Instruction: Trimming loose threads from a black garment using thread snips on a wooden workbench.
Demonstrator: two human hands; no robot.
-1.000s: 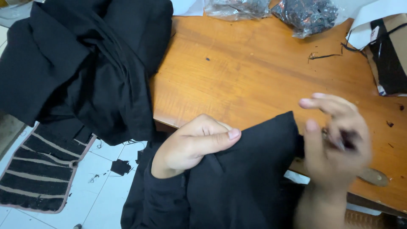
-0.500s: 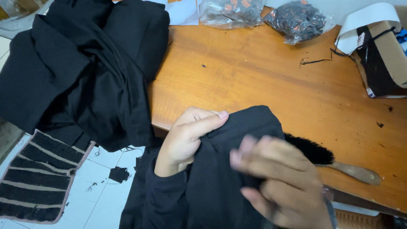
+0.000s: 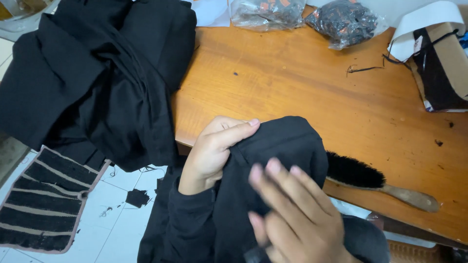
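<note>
I am looking down at my two hands working on a piece of black cloth [image 3: 287, 146] at the near edge of a wooden table [image 3: 302, 92]. My left hand [image 3: 214, 151] is gripping the cloth, with the thumb lying along its top fold and the fingers curled behind it, so the fabric is pinched between them. My right hand [image 3: 292, 214] is hovering over the lower part of the same cloth, fingers spread wide and flat, blurred; I cannot tell whether it is touching the fabric or holding anything. The cloth is draping from the table edge down toward my lap, partly over my dark sleeve.

Just to the right of the cloth, a brush with black bristles and a wooden handle [image 3: 380, 182] is lying on the table, its bristle end partly tucked behind the cloth. A large pile of black garments [image 3: 97, 83] is hanging over the table's left end. Below it, on the white tiled floor [image 3: 117, 224], a black padded panel with tan edging [image 3: 44, 199] is lying, along with small black scraps. At the far edge of the table, two clear plastic bags of small dark items [image 3: 312, 14] are sitting side by side, and a cardboard box [image 3: 438, 68] is standing at the right.
</note>
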